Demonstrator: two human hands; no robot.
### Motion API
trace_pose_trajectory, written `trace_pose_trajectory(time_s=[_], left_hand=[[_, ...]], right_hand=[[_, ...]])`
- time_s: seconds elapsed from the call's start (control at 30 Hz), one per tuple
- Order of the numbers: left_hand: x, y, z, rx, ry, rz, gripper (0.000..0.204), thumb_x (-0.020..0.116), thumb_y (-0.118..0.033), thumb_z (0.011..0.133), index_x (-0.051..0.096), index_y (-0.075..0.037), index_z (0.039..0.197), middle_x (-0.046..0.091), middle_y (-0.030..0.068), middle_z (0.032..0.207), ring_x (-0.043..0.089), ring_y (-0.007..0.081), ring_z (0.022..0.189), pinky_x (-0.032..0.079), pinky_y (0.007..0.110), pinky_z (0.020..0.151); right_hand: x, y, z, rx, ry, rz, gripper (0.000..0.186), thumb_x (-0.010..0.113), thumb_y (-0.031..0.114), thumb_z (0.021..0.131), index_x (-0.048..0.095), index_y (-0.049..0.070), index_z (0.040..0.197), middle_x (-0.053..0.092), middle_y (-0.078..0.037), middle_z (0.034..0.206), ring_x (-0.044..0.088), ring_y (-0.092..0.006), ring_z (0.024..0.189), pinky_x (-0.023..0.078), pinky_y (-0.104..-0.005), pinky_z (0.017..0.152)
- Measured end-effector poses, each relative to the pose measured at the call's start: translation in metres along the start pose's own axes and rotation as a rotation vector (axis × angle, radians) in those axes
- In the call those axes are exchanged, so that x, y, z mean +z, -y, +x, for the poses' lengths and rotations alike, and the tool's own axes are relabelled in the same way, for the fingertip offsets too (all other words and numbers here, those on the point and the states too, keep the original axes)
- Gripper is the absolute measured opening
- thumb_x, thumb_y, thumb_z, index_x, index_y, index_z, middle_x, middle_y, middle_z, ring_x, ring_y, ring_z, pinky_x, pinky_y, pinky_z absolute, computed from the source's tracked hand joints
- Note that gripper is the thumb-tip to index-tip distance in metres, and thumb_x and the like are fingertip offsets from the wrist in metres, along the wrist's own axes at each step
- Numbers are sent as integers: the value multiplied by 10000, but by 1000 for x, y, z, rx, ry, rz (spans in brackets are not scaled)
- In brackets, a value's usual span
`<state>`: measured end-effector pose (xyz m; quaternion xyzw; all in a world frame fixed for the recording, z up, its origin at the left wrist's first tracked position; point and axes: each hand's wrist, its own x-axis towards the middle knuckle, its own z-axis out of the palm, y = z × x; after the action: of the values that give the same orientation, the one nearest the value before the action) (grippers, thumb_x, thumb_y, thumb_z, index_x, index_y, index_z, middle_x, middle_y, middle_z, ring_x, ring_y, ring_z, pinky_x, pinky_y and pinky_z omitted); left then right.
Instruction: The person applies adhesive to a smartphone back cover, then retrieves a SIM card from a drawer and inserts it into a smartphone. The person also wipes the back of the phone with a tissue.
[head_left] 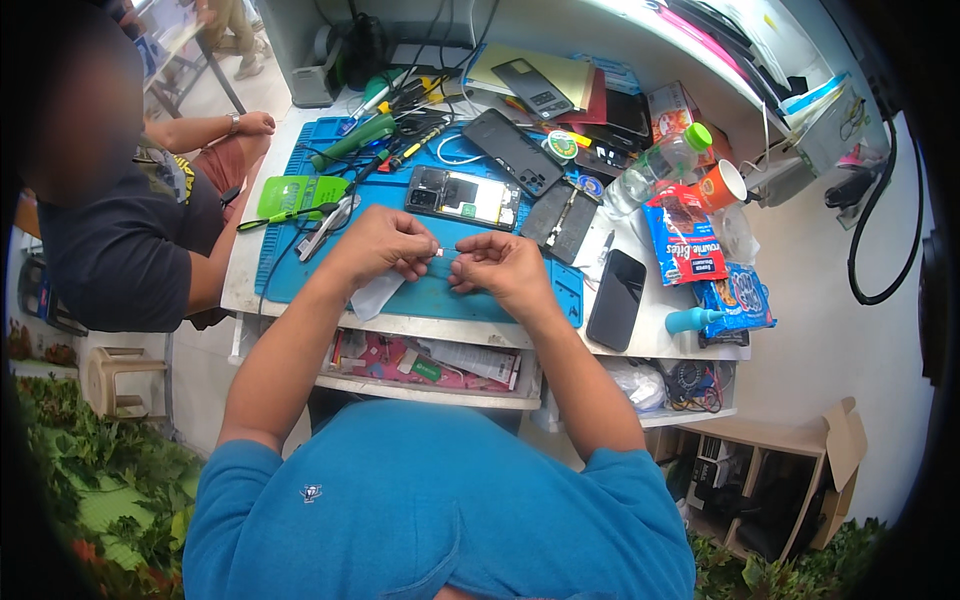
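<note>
Over the blue repair mat (pixel 415 300), my left hand (pixel 385 245) pinches a small whitish part (pixel 439 253) between thumb and fingertips. Just to its right, the fingers of my right hand (pixel 505 272) are pressed together; what they hold, if anything, is too small to make out. Below my left hand lies a translucent plastic sleeve (pixel 378 296). Beyond both hands rests an opened phone (pixel 463 197) with its inside parts exposed. A dark phone back cover (pixel 512 152) lies behind it, and a dark flat phone part (pixel 561 219) sits to its right.
Screwdrivers (pixel 415 150) and cables crowd the far left. A black phone (pixel 617 300), snack packs (pixel 686 235), an orange cup (pixel 720 186) and a clear bottle (pixel 655 170) stand on the right. An open drawer (pixel 430 390) juts out below. At left sits another person (pixel 110 230).
</note>
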<state>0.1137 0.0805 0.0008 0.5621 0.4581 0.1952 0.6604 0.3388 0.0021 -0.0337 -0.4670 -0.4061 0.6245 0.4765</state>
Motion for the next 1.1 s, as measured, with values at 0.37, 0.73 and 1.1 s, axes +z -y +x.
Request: trace_pose_trajectory(time_s=[0.37,0.73,1.1], left_hand=[[-1,2,0,1,7,-18,247,807,-175,890,774,41,1004,767,96,836,730,132,673,587,245,606],[-1,2,0,7,8,-19,264,824,-189,873,776,39,997,762,91,830,730,136,674,586,244,607],[-3,2,3,-6,26,-30,258,805,-193,887,774,39,997,761,96,847,728,138,677,594,254,616]], right_hand=[[0,1,0,12,5,-8,338,798,-2,904,656,-127,1184,770,-176,981,789,-251,861,662,-333,744],[-2,2,0,38,6,-14,362,793,15,916,644,-158,1197,757,-189,979,788,-257,848,660,-332,721],[1,6,-1,44,-23,-59,341,801,30,913,666,-160,1162,758,-188,953,788,-249,818,656,-320,702]])
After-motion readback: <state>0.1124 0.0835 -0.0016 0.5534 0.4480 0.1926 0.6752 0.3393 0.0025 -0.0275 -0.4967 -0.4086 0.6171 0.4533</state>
